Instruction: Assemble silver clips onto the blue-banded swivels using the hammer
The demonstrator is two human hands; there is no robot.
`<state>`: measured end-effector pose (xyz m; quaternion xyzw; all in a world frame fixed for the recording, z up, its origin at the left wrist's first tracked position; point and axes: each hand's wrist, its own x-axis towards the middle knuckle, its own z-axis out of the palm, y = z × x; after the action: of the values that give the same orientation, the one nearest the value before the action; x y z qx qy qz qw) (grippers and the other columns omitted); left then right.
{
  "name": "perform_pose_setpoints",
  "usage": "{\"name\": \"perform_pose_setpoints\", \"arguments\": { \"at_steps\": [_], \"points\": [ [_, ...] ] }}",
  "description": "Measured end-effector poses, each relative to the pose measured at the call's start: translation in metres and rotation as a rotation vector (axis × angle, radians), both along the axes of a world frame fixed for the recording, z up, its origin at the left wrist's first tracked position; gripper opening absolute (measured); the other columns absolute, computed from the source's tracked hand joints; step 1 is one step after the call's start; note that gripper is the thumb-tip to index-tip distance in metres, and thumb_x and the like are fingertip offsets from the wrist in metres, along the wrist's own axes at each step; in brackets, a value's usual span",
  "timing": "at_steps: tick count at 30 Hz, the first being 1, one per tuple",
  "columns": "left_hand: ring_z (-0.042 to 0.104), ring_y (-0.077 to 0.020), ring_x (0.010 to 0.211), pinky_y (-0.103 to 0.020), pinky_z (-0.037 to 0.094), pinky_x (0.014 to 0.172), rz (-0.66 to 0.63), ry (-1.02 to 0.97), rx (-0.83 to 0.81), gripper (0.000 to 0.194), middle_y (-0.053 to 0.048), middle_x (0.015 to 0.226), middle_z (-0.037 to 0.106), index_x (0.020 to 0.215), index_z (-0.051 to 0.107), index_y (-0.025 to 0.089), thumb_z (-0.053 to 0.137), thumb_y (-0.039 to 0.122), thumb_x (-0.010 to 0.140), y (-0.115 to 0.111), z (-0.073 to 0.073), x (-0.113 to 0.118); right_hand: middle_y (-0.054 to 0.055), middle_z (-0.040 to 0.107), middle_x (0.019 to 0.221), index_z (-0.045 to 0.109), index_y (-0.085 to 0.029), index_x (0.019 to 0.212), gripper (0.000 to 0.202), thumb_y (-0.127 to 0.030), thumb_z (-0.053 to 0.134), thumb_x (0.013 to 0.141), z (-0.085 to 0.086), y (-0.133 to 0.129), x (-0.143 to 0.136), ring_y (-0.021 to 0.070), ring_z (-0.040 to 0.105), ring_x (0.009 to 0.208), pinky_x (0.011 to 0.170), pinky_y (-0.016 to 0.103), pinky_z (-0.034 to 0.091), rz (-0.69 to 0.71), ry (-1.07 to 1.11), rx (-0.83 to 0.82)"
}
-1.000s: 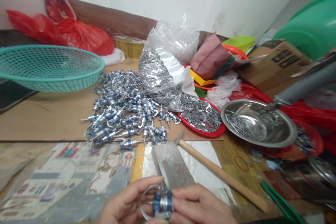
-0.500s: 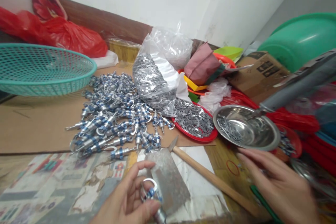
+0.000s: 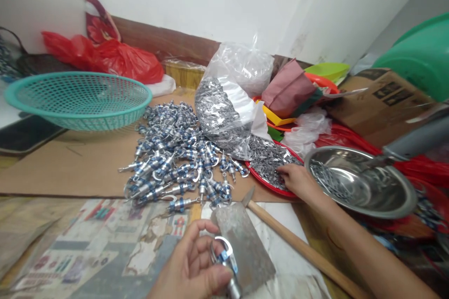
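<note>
Left hand (image 3: 196, 264): fingers closed round silver-blue fitting (image 3: 224, 258), near metal block (image 3: 245, 247). Right hand (image 3: 298, 181): fingertips among small metal pieces (image 3: 264, 156) in red plate (image 3: 263, 183); cannot tell whether they grip one. Steel bowl (image 3: 365, 191) just right of right fingers, thin metal pins (image 3: 326, 178) inside. Clear bag (image 3: 220, 112), beyond and left of right fingers, packed with metal pieces. Beyond left fingers: fitting pile (image 3: 171, 154) on cardboard (image 3: 87, 168), then green basket (image 3: 84, 119) farther left.

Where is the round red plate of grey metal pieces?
In the head view, the round red plate sits right of centre, between the clear plastic bag and shiny steel bowl, partly under the right hand.
</note>
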<state>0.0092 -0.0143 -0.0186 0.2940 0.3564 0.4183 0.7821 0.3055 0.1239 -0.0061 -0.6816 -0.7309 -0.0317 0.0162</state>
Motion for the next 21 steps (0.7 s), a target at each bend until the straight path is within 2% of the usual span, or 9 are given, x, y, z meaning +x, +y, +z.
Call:
{"name": "perform_pose_setpoints", "arguments": {
  "at_steps": [3,7,10,12,15,17,19,21],
  "points": [
    [0.058,-0.0108,0.067,-0.022,0.043,0.059,0.005,0.009,0.001,0.050,0.003,0.076,0.060,0.095,0.052,0.023,0.085,0.032,0.058,0.002,0.002,-0.001,0.008,0.069,0.098,0.071,-0.017,0.094,0.022,-0.011,0.051,0.087,0.001,-0.007,0.001,0.0188,0.064,0.091,0.082,0.028,0.047,0.037,0.060,0.036],
    [0.059,-0.0120,0.068,-0.024,0.045,0.060,0.008,0.027,-0.015,0.048,0.003,0.076,0.062,0.095,0.053,0.023,0.084,0.030,0.059,0.003,0.003,-0.001,0.007,0.070,0.098,0.073,-0.020,0.087,0.022,-0.017,0.051,0.086,0.001,-0.011,0.003,0.0202,0.065,0.087,0.076,0.028,0.046,0.032,0.175,0.115],
    [0.059,-0.0121,0.067,-0.024,0.046,0.061,0.011,0.037,-0.017,0.048,0.002,0.076,0.063,0.095,0.054,0.022,0.085,0.030,0.059,0.003,0.003,-0.002,0.012,0.070,0.095,0.071,-0.015,0.088,0.021,-0.020,0.051,0.086,0.006,-0.011,0.002,0.0231,0.064,0.088,0.079,0.032,0.046,-0.010,0.301,0.208],
    [0.059,-0.0120,0.067,-0.024,0.046,0.061,0.017,0.050,-0.030,0.049,0.002,0.075,0.063,0.095,0.054,0.023,0.085,0.030,0.058,0.002,0.004,-0.002,0.013,0.071,0.088,0.070,-0.011,0.090,0.023,-0.021,0.050,0.087,0.012,-0.016,-0.007,0.0226,0.066,0.082,0.075,0.033,0.048,-0.031,0.411,0.240],
    [0.060,-0.0122,0.069,-0.024,0.046,0.063,0.015,0.049,-0.057,0.050,0.003,0.076,0.063,0.095,0.054,0.023,0.086,0.030,0.057,0.002,0.007,-0.002,0.007,0.072,0.076,0.067,-0.011,0.100,0.025,-0.025,0.050,0.088,0.024,-0.045,-0.039,0.0170,0.067,0.066,0.061,0.027,0.052,0.007,0.595,0.184],
    [0.060,-0.0120,0.070,-0.023,0.046,0.063,0.008,0.032,-0.063,0.049,0.003,0.077,0.064,0.095,0.055,0.023,0.085,0.030,0.058,0.002,0.008,-0.002,0.001,0.073,0.074,0.067,-0.016,0.105,0.025,-0.025,0.057,0.084,0.032,-0.076,-0.067,0.0141,0.068,0.065,0.059,0.023,0.053,0.086,0.728,0.097],
    [0.060,-0.0116,0.070,-0.023,0.046,0.064,0.009,0.016,-0.061,0.048,0.003,0.077,0.065,0.095,0.055,0.022,0.085,0.028,0.058,0.002,0.009,-0.002,0.000,0.074,0.074,0.073,-0.018,0.085,0.011,-0.020,0.063,0.080,0.039,-0.106,-0.094,0.0130,0.068,0.065,0.061,0.021,0.053,0.220,0.992,-0.086],
    [0.061,-0.0114,0.069,-0.022,0.046,0.064,0.013,0.004,-0.054,0.047,0.003,0.076,0.066,0.095,0.056,0.022,0.085,0.026,0.058,0.002,0.008,-0.002,-0.001,0.072,0.067,0.073,-0.018,0.074,0.009,-0.015,0.066,0.078,0.043,-0.128,-0.113,0.0113,0.065,0.060,0.057,0.018,0.050,0.292,1.044,-0.177]
  ]
}}
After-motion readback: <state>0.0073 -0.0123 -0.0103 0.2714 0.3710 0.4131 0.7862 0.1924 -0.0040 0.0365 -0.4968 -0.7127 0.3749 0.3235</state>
